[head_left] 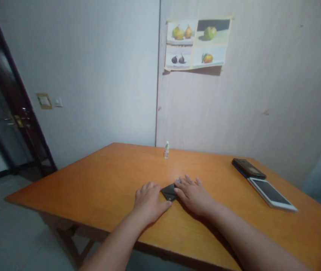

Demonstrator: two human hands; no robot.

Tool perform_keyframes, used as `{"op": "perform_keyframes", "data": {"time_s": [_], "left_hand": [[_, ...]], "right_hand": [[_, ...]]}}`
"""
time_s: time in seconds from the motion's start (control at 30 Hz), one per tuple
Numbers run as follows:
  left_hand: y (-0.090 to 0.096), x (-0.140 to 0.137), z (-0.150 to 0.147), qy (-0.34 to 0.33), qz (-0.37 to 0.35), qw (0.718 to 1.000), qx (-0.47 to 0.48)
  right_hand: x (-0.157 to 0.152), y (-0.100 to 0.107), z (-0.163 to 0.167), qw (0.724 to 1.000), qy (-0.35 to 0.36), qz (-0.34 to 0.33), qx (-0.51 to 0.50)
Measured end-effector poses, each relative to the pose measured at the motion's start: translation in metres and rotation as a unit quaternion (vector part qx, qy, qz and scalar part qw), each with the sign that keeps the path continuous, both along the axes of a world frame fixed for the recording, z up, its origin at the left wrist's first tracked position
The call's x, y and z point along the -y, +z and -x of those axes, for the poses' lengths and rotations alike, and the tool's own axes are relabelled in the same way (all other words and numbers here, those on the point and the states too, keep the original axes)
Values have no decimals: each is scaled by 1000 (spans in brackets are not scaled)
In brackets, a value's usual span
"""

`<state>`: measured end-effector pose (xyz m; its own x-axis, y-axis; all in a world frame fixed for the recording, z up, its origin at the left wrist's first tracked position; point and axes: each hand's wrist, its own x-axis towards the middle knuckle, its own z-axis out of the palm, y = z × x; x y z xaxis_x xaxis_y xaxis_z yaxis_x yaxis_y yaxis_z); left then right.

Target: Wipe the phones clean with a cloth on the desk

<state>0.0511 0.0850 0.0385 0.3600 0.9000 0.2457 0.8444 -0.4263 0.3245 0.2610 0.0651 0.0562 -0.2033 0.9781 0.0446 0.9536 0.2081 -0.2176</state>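
Note:
A small, dark, flat rectangular object [169, 192] lies on the wooden table between my hands; its exact kind is not clear. My left hand [149, 203] is at its left side, with the thumb at the near corner and the fingers curled by the left edge. Over the right part of the object lies my right hand [193, 194], palm down, its fingers spread and partly covering it. Something pale and small shows beside the right fingertips, too blurred to name.
A small clear bottle [166, 150] stands near the back edge of the orange-brown table [115, 177]. On the right lie a dark wallet-like case [248, 168] and a white-framed tablet [273, 194]. Fruit pictures [197, 44] hang on the wall behind.

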Motion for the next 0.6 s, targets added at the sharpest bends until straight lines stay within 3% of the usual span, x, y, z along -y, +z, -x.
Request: {"op": "perform_keyframes", "data": {"time_s": [0.23, 0.47, 0.53, 0.6], "left_hand": [[-8, 8, -4, 17, -11, 998, 55], [-6, 8, -5, 28, -10, 998, 62], [-7, 7, -6, 29, -11, 997, 65], [-8, 7, -6, 26, -12, 997, 68]], "right_hand": [[12, 4, 23, 989, 136, 34, -49], [-9, -7, -3, 999, -29, 3, 36], [-6, -6, -2, 999, -14, 14, 32], [1, -5, 6, 998, 48, 32, 6]]}}
